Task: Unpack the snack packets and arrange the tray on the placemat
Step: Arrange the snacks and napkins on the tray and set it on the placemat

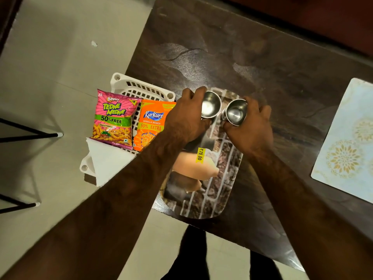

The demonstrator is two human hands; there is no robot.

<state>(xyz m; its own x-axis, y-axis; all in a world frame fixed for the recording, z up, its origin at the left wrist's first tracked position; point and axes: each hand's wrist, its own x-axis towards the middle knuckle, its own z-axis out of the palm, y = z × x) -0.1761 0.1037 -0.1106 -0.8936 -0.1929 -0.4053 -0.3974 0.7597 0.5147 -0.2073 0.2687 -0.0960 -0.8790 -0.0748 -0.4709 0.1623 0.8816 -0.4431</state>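
A printed tray [212, 201] with a brick pattern and a yellow price sticker lies on the dark table. Over its far end, my left hand [187, 116] grips one steel cup [211, 107] and my right hand [252, 128] grips a second steel cup [236, 115]; both cups are tilted with their mouths toward me. A pink Bingo snack packet [114, 120] and an orange Kurkure packet [150, 126] lie sealed side by side on a white plastic basket [141, 87] left of the tray. A pale patterned placemat [347, 142] lies at the table's right.
The dark wooden table [232, 57] ends just left of the tray, with the basket overhanging its edge. A white paper napkin [107, 160] lies on the basket's near side. Black stand legs [30, 136] cross the tiled floor at left. My legs show below the table edge.
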